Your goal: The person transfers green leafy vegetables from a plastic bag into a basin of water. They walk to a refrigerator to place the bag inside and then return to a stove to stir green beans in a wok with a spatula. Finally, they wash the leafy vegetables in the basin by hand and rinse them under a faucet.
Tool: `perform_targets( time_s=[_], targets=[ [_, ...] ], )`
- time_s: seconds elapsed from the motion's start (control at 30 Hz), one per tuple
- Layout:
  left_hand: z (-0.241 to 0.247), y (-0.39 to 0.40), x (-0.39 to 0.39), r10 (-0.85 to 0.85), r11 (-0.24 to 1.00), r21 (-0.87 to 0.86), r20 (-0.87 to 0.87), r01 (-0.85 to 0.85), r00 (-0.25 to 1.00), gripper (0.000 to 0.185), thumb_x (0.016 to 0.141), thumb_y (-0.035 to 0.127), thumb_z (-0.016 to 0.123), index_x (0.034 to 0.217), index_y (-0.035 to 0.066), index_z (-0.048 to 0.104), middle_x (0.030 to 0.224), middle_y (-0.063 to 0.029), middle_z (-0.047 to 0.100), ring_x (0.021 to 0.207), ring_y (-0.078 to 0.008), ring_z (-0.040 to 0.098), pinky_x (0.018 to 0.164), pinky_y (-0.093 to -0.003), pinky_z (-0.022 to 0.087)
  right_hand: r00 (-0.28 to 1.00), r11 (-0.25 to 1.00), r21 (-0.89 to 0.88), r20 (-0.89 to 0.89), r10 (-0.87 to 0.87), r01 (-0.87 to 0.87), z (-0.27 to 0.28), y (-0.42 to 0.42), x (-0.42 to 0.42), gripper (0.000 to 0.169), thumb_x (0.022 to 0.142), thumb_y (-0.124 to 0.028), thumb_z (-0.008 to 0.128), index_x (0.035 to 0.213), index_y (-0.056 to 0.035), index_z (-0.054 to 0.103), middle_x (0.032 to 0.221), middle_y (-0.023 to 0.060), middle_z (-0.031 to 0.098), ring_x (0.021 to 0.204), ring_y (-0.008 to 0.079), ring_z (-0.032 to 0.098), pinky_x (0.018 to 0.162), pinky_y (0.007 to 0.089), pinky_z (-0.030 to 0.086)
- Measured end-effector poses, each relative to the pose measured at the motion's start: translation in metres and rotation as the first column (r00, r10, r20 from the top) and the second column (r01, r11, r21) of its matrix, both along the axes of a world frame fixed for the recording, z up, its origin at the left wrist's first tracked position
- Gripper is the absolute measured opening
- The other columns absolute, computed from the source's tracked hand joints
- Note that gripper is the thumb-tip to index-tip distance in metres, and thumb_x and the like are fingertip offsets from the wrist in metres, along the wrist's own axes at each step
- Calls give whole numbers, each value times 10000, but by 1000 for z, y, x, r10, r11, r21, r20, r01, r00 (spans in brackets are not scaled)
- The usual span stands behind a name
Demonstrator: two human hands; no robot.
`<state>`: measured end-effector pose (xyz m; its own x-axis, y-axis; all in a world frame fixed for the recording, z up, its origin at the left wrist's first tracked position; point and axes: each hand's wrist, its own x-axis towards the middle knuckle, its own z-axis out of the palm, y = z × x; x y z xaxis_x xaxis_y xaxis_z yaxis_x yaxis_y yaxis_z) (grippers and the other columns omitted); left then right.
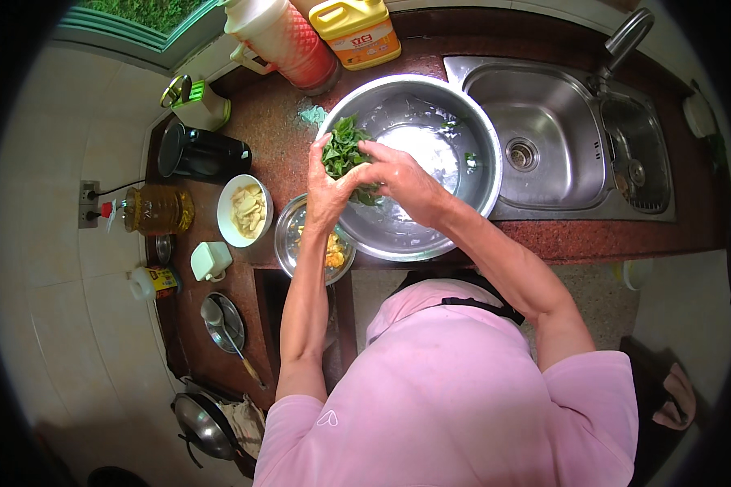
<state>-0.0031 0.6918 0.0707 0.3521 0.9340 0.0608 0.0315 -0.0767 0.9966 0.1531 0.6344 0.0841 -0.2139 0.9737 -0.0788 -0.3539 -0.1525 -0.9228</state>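
A bunch of green leafy vegetables (pixel 343 146) is gathered between my two hands over the left side of a large metal basin (pixel 493 164). My left hand (pixel 326 189) supports the leaves from the left, thumb and fingers spread around them. From the right, my right hand (pixel 402 179) presses against the same bunch with curved fingers. A few loose leaves (pixel 470 161) lie inside the basin, where the metal shines wet. Part of the bunch is hidden behind my fingers. Below my left wrist, a metal bowl (pixel 285 243) holds yellow food pieces (pixel 335 251).
Right of the basin is a steel sink (pixel 542 176) with a faucet (pixel 627 42). Behind stand a red thermos jug (pixel 292 45) and a yellow detergent jug (pixel 362 36). At left are a white bowl (pixel 220 213) of pale slices, a black kettle (pixel 213 155), an oil bottle (pixel 158 210) and a ladle (pixel 231 341).
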Motion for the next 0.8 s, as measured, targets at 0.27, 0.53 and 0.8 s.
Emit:
perform_targets(
  time_s=[0.27, 0.53, 0.8],
  targets=[
    [25, 9, 7, -62, 993, 100, -18, 63, 998, 582, 727, -1, 750, 1225, 58, 454, 1054, -64, 606, 942, -139, 598, 802, -282, 522, 967, 948, 209, 137, 216, -241, 38, 25, 25, 563, 943, -489, 455, 1389, -147, 448, 1322, 116, 487, 1172, 206, 455, 971, 403, 390],
    [46, 18, 18, -92, 985, 153, 64, 82, 994, 502, 719, -39, 694, 1187, 48, 533, 1023, -32, 623, 923, -119, 600, 812, -268, 502, 934, 933, 90, 123, 336, -347, 30, 48, 77, 441, 884, -379, 605, 1213, -86, 615, 1142, 119, 628, 879, 245, 672, 726, 375, 576],
    [46, 28, 8, -22, 990, 144, 56, 13, 998, 424, 740, -82, 617, 1142, 38, 553, 979, -20, 626, 872, -98, 589, 812, -257, 494, 556, 960, 66, 825, 101, -273, -60, 60, 124, 458, 743, -174, 737, 1167, -45, 622, 1127, 147, 610, 979, 255, 622, 878, 366, 506]
  ],
)
